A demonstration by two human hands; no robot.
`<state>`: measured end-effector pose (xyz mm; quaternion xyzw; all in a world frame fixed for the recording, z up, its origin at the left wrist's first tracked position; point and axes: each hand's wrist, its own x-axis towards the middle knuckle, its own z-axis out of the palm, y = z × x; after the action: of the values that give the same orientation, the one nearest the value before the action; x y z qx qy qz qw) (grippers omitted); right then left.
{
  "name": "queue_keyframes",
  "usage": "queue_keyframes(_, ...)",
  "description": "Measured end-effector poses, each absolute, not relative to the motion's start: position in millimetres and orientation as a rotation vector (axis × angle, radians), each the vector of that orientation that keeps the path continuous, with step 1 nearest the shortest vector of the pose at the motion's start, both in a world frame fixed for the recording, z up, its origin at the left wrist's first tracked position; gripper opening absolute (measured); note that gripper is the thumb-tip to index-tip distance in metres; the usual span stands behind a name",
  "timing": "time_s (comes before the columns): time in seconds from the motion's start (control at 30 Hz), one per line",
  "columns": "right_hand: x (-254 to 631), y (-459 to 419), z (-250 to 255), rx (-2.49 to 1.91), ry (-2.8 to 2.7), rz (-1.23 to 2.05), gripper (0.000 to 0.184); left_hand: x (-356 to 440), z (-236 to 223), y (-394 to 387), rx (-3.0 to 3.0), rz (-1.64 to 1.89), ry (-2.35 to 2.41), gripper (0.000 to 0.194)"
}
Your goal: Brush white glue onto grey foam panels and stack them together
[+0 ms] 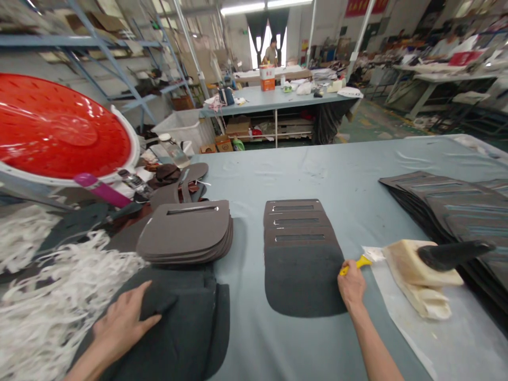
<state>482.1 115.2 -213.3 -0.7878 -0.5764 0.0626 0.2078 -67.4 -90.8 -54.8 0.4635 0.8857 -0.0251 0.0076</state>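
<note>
My left hand (123, 320) lies flat with fingers apart on a stack of dark felt pieces (186, 323) at the near left. Just beyond it sits a pile of grey leather panels (186, 230), each with a slot near its top. My right hand (351, 286) is closed round a yellow-handled brush (357, 263) at the right edge of a row of overlapped grey slotted panels (297, 225) with a dark felt piece (304, 283) on their near end. The brush tip rests by a cream glue-crusted block (413, 275).
A spread of dark slotted panels (448, 203) covers the right of the blue-grey table (317, 164). White shredded strips (35, 296) and a red perforated tub (55, 127) crowd the left. A black cone-shaped tool (452, 254) lies on the block. A person (271, 51) stands far back.
</note>
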Motion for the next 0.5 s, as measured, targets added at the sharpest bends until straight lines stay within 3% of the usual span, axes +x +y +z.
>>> queue_keyframes(0.1,482,116,-210,-2.158,-1.639,0.121,0.009,-21,-67,-63,1.646,-0.018,2.706,0.062)
queue_keyframes(0.27,483,120,-211,-2.188,-1.668,0.087,0.013,110,-102,-1,1.939,0.397,2.204,0.037)
queue_keyframes(0.37,484,122,-211,-2.259,-1.709,0.108,0.009,175,-132,22,2.112,0.379,1.96,0.043)
queue_keyframes(0.5,485,125,-208,-2.335,-1.762,0.122,0.014,213,-164,36,2.135,0.298,2.039,0.049)
